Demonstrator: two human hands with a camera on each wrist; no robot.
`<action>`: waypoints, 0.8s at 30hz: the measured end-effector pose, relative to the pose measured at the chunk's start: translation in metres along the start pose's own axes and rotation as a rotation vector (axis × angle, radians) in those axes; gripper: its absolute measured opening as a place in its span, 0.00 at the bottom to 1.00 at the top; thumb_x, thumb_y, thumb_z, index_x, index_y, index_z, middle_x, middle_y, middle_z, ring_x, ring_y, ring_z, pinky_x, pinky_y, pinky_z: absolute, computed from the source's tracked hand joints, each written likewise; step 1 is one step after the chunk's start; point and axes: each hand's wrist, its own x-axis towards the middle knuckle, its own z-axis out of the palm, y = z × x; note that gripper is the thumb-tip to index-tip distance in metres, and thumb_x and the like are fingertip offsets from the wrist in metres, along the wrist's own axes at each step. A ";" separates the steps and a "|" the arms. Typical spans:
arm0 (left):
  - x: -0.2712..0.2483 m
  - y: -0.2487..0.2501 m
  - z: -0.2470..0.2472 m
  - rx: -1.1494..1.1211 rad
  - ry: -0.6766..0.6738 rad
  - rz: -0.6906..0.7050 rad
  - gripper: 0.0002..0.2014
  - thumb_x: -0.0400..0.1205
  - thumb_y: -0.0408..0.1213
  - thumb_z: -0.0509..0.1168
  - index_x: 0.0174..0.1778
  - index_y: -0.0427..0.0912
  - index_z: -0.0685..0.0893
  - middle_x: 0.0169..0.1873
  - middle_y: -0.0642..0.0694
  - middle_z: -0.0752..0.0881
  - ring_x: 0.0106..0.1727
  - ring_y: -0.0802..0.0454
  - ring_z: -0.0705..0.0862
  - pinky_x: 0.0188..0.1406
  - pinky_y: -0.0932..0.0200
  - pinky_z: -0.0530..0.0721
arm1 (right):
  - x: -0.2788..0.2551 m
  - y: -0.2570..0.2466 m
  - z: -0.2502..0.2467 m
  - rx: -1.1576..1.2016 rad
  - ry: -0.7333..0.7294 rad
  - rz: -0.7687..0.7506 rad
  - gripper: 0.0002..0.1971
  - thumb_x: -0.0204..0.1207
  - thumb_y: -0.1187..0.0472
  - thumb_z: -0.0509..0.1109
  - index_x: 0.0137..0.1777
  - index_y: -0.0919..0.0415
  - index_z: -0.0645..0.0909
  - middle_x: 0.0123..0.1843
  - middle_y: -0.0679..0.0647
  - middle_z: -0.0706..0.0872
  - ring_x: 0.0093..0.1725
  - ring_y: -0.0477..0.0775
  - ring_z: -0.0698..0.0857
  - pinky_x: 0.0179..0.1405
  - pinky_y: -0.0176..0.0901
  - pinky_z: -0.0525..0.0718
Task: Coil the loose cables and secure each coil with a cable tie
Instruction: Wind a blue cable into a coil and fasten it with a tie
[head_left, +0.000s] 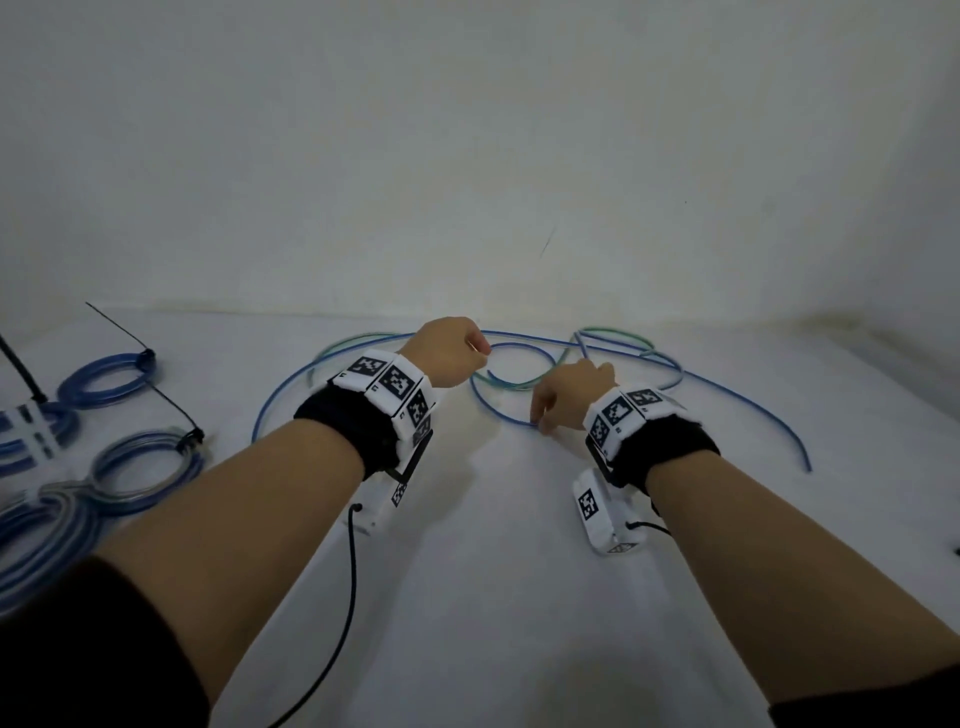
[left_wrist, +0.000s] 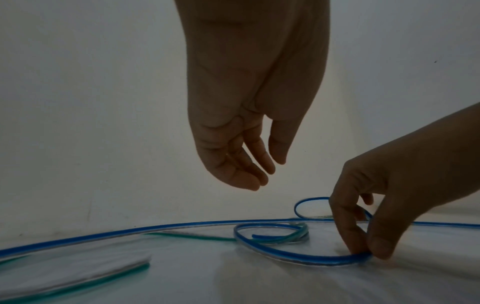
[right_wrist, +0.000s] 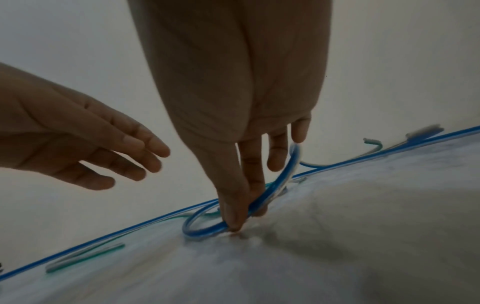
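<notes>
A long loose blue cable sprawls in loops across the white table, with a green cable tangled through it. My right hand pinches the blue cable between thumb and forefinger at the near edge of a small loop, right at the table surface; the left wrist view shows this pinch on the blue cable too. My left hand hovers above the loop's far left side, its fingers relaxed and holding nothing.
Several tied blue coils with black cable ties lie at the left edge of the table. A pale wall rises behind the cables. A free blue cable end trails off to the right.
</notes>
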 end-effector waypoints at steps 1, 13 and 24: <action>0.002 0.000 0.002 0.009 -0.024 0.017 0.09 0.81 0.34 0.63 0.56 0.43 0.82 0.58 0.44 0.83 0.59 0.48 0.80 0.52 0.59 0.77 | 0.000 0.000 0.000 0.000 0.016 -0.020 0.06 0.71 0.56 0.74 0.46 0.45 0.86 0.54 0.46 0.87 0.61 0.57 0.78 0.59 0.51 0.65; -0.003 0.006 -0.013 -0.042 0.024 0.198 0.14 0.88 0.36 0.52 0.63 0.38 0.79 0.58 0.48 0.82 0.58 0.53 0.77 0.53 0.65 0.68 | -0.031 0.013 -0.055 1.012 0.423 -0.258 0.12 0.82 0.71 0.58 0.41 0.55 0.73 0.37 0.48 0.83 0.40 0.39 0.79 0.44 0.26 0.73; -0.039 0.024 -0.039 -0.240 0.266 0.291 0.08 0.83 0.37 0.62 0.47 0.43 0.87 0.31 0.53 0.80 0.26 0.65 0.77 0.30 0.74 0.75 | -0.056 -0.017 -0.061 0.328 0.652 -0.087 0.30 0.77 0.58 0.66 0.78 0.44 0.61 0.81 0.47 0.62 0.82 0.57 0.51 0.78 0.66 0.44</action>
